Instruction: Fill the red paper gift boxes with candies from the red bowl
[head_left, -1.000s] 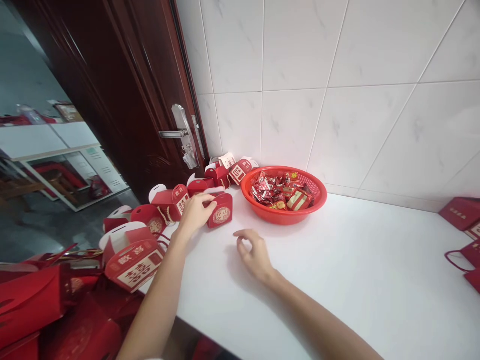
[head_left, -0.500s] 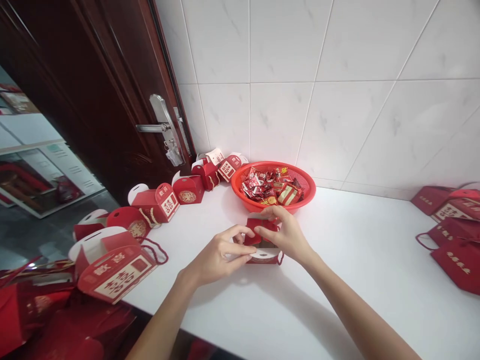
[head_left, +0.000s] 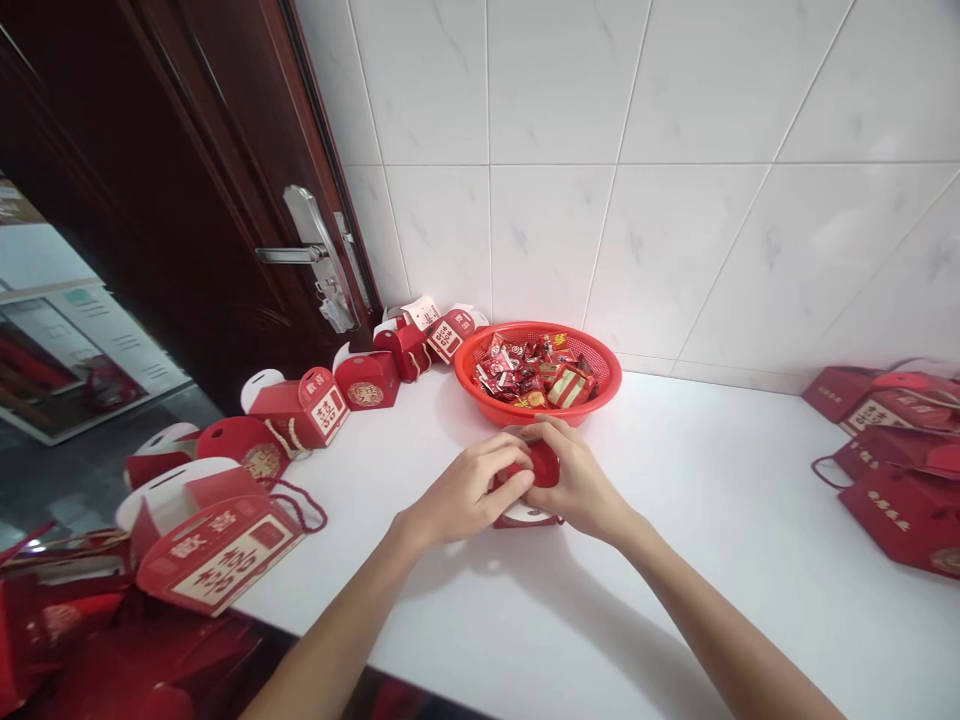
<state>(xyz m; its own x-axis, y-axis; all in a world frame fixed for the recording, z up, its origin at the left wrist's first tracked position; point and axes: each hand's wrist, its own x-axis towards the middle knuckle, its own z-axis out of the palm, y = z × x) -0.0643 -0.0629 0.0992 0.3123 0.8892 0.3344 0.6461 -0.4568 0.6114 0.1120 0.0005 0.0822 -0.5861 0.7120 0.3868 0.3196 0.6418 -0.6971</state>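
A small red cardboard gift box (head_left: 545,466) stands on the white table, just in front of a red plastic basket (head_left: 480,400) of wrapped sweets (head_left: 510,370). My left hand (head_left: 480,485) has its fingers curled over the box's left side and top flaps. From the right, my right hand (head_left: 581,480) grips the box's upper flap between thumb and fingers. Both hands nearly meet over the top and hide most of the box. Its white-lined front flap (head_left: 525,516) shows low under the hands.
Several open red gift boxes (head_left: 365,380) with rope handles line the table's left side. More red boxes (head_left: 900,500) lie at the right edge. Behind are a tiled wall (head_left: 555,240) and a dark wooden door (head_left: 210,180). The white table's (head_left: 750,480) front edge runs below.
My left hand has moved up and in over the box, its fingers now curled at the flaps. Both hands have come closer together. The view has shifted slightly to the right.
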